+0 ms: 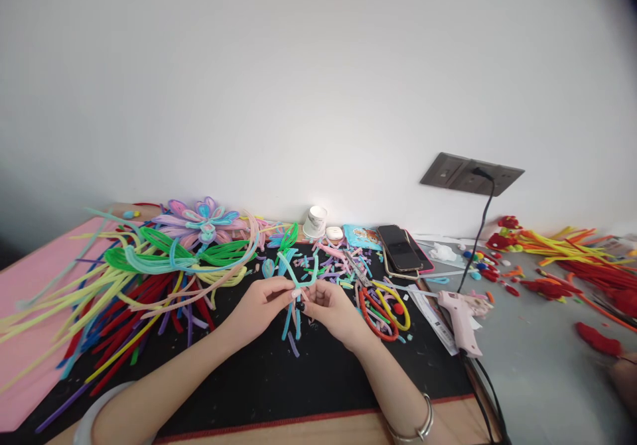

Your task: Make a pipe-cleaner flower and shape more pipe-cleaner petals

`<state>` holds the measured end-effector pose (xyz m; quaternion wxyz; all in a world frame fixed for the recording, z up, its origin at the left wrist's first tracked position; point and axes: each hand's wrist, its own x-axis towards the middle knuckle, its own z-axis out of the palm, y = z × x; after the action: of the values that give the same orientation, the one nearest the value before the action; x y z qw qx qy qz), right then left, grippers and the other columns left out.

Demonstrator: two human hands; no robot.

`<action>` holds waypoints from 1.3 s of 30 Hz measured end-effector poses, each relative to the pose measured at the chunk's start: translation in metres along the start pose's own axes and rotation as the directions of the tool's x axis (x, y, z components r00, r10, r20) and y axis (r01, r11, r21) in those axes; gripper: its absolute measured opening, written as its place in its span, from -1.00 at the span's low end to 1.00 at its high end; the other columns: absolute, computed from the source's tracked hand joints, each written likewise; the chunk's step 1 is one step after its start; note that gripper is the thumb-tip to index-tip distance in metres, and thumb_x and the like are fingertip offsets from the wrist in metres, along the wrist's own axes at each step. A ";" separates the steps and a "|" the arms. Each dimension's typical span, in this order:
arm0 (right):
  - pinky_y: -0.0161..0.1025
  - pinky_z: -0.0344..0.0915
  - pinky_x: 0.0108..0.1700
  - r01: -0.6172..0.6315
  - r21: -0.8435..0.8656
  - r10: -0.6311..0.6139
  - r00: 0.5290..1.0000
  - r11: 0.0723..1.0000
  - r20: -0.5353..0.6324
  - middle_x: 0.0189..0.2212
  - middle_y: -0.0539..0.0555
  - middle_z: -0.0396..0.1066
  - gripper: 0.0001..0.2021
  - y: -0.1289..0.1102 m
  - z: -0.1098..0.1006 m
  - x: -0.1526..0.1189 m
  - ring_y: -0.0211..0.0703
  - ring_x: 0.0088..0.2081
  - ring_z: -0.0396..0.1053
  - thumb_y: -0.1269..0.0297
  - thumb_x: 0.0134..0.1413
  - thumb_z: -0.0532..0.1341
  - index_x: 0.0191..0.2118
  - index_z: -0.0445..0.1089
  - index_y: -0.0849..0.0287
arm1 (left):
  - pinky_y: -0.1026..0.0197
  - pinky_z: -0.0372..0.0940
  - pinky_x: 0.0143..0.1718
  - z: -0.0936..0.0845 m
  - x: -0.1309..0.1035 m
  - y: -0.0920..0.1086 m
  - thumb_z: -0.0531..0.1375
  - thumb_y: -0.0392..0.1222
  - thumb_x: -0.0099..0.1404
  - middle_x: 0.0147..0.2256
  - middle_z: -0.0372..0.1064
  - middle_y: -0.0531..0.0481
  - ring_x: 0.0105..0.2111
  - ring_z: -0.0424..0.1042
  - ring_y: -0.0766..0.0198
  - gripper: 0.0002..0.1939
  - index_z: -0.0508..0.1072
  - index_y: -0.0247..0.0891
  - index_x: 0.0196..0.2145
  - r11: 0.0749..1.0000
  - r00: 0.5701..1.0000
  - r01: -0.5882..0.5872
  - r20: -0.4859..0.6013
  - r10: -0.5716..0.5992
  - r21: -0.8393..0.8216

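Note:
Light-blue pipe cleaner pieces (292,269) rise in a branching shape between my two hands, above the black mat (239,398). My left hand (266,306) pinches them from the left, its fingers closed. From the right, my right hand (331,312) is closed around the same pieces, its fingertips touching those of my left hand. Blue ends hang below the fingers. A purple pipe cleaner piece (293,345) lies on the mat just beneath. The exact joint between the pieces is hidden by the fingertips.
Pipe cleaners (159,286) and a pastel flower (206,223) lie left. Behind are a paper cup (315,221) and cut scraps. To the right are scissors (378,309), phones (399,249) and a corded glue gun (460,322). Part of a person's hand (624,372) shows far right.

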<state>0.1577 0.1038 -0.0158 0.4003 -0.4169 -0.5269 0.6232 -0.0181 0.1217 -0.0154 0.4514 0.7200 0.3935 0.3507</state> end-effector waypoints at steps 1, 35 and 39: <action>-0.38 0.09 -0.48 -0.002 -0.005 0.002 1.000 1.000 0.002 -0.54 -0.09 0.24 -0.77 0.000 0.000 0.000 -0.40 -0.53 0.14 0.28 -0.17 0.33 -0.45 0.26 0.25 | 0.30 0.19 -0.33 0.000 0.000 0.000 0.08 -0.07 0.25 -0.48 0.32 0.04 -0.41 0.28 0.30 -0.72 0.46 -0.31 -0.45 1.000 1.000 0.005 -0.002 -0.005 -0.007; -0.40 0.08 -0.50 0.041 0.016 -0.041 0.998 0.999 -0.038 -0.55 -0.07 0.24 -0.82 -0.003 0.001 -0.001 -0.38 -0.54 0.14 0.29 -0.15 0.29 -0.45 0.27 0.21 | 0.30 0.21 -0.31 -0.003 0.000 0.005 0.12 -0.03 0.23 -0.39 0.37 0.02 -0.36 0.31 0.29 -0.71 0.50 -0.29 -0.31 0.964 0.991 0.131 0.060 -0.120 -0.233; -0.40 0.06 -0.52 0.035 0.005 -0.034 0.998 0.999 -0.050 -0.57 -0.09 0.24 -0.85 -0.001 0.001 -0.001 -0.40 -0.57 0.13 0.31 -0.15 0.28 -0.44 0.29 0.22 | 0.27 0.21 -0.28 -0.002 0.001 0.004 0.10 -0.04 0.24 -0.39 0.40 0.00 -0.35 0.33 0.26 -0.71 0.49 -0.32 -0.34 0.984 0.996 0.090 0.040 -0.085 -0.155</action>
<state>0.1570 0.1030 -0.0150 0.4251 -0.4219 -0.5222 0.6071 -0.0188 0.1228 -0.0111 0.5278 0.6700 0.3887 0.3483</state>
